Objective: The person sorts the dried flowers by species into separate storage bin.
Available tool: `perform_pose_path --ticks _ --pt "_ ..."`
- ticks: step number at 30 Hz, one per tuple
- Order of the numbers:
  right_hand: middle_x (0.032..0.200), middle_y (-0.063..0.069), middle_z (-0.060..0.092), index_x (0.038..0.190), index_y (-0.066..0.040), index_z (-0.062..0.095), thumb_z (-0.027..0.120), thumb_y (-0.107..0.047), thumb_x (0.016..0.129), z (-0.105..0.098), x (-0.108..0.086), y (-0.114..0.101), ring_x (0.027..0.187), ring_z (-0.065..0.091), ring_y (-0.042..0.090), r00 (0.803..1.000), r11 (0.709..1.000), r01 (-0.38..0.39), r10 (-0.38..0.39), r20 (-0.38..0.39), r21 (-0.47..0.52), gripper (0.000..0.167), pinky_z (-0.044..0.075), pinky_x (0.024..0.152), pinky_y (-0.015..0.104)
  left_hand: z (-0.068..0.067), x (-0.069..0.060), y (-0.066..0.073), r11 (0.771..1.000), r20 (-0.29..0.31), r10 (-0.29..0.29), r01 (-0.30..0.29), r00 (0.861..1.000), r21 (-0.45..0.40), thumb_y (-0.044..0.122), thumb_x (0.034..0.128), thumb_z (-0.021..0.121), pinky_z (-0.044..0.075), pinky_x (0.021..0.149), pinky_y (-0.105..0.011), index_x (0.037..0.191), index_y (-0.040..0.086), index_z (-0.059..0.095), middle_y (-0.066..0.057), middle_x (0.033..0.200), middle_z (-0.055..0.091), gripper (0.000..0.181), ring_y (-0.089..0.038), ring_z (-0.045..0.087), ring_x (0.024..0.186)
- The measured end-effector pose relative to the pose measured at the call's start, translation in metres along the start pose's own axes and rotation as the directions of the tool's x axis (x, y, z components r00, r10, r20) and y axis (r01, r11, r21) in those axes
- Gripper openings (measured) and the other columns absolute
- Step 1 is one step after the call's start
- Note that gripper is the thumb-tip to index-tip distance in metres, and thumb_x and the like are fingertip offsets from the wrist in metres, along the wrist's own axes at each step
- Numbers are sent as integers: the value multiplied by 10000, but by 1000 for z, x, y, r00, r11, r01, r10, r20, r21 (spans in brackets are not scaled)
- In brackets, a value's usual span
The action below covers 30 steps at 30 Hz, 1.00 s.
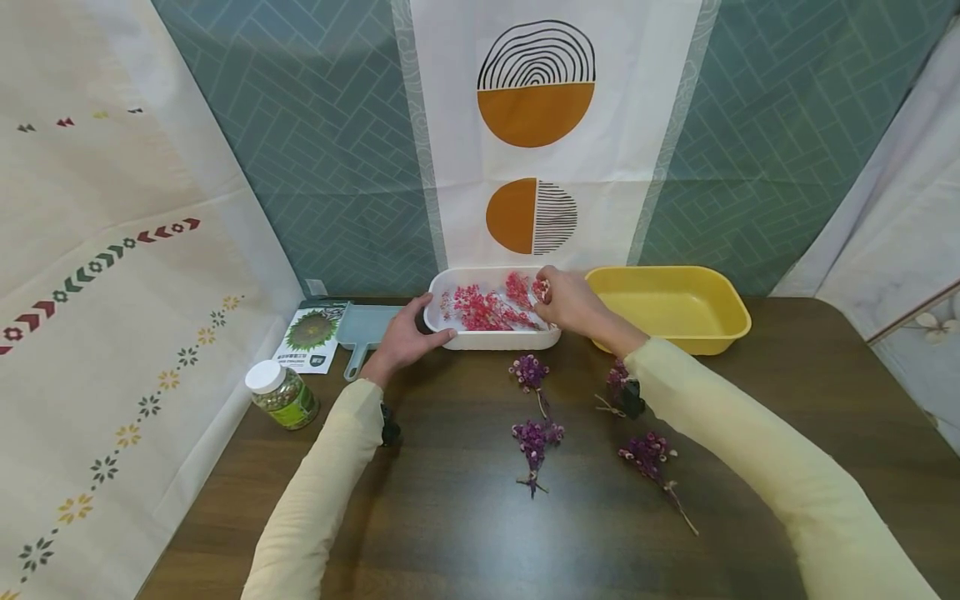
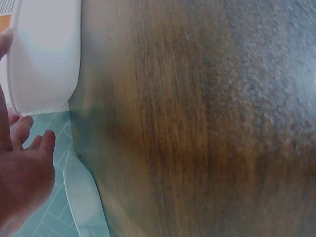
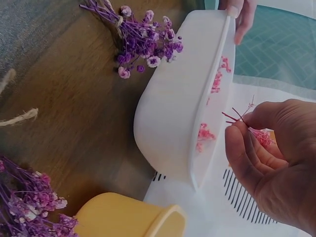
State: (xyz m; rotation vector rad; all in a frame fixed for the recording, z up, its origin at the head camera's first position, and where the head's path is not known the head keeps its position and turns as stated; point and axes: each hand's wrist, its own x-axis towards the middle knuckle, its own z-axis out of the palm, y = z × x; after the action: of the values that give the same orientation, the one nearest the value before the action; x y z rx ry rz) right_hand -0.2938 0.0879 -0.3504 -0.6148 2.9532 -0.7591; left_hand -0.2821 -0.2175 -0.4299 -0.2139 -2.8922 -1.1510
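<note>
A: Where do we have the pink sprig point(image 3: 264, 138)?

B: Over the right end of the white tub point(image 1: 495, 342). Our right grip point(image 3: 276, 160) pinches it narrowly between thumb and fingertips, with thin stem ends poking out past the pinch and blossom showing behind the fingers.

A: How should we expect it to handle?

B: Nearly weightless, we'd judge, and brittle. It looks dried, so stems may snap and heads may shed. We'd take it lightly, low on the stems, and keep pressure off the flowers.

A: And our left grip point(image 1: 405, 337)?

B: It holds the tub's left end, thumb along the front wall. The tub seems light, stiff and smooth, liable to skid; we'd trust the rim.

A: What lies around that?

B: More pink sprigs point(image 1: 480, 310) inside the tub. Just right of it, the yellow tub point(image 1: 667, 302). Nearer us, purple bunches point(image 1: 534, 440) lie spread on the counter point(image 1: 427, 517), and off to our left are a seed packet point(image 1: 311, 332) and a lidded jar point(image 1: 291, 404).
</note>
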Motion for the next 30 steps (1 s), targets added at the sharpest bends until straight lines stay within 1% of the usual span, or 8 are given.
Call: perform_pose_path --ticks 3,8,14,17,24,30 --pt "928 144 658 1346 46 492 711 -130 906 1 5 -1 723 604 241 1000 1000 -12 12 8 -14 522 509 611 339 0 0 0 1000 -1 -7 7 1000 -5 461 833 769 288 1120 -537 1557 88 325 -182 1538 382 927 -351 362 1390" --pt "972 139 643 1347 25 494 727 -160 917 3 14 -2 813 602 258 999 999 -39 40 28 -37 523 530 683 347 0 -1 0 1000 -5 -14 14 1000 -10 463 834 772 281 1123 -542 1558 94 325 -179 1547 368 928 -351 341 1406" --pt "1008 151 644 1364 31 483 713 -161 926 6 22 -2 864 617 266 997 996 -52 56 50 -77 530 533 749 381 2 0 -1 1000 -5 -2 2 1000 -22 458 832 774 306 1111 -531 1554 86 330 -172 1516 412 926 -338 398 1357" --pt "1034 160 645 1365 34 484 714 -171 925 8 26 -1 882 617 272 996 993 -51 57 62 -105 537 530 781 399 2 0 -2 1000 -9 -1 1 1000 -25 455 831 776 307 1110 -529 1554 85 329 -174 1511 417 927 -338 404 1351" --pt "1187 181 631 1374 28 486 693 -186 950 15 34 -1 1027 601 290 988 982 -96 114 104 -161 519 512 914 420 3 1 -2 1000 -11 -17 17 1000 -22 478 826 773 307 1110 -532 1557 96 325 -167 1514 415 938 -337 402 1350" --pt "1240 187 614 1376 20 488 699 -183 947 17 36 0 1068 591 300 980 978 -143 161 114 -152 520 506 939 428 3 1 -3 1000 -12 -14 14 1000 -23 463 826 777 314 1106 -530 1556 93 325 -176 1509 418 935 -344 411 1339"
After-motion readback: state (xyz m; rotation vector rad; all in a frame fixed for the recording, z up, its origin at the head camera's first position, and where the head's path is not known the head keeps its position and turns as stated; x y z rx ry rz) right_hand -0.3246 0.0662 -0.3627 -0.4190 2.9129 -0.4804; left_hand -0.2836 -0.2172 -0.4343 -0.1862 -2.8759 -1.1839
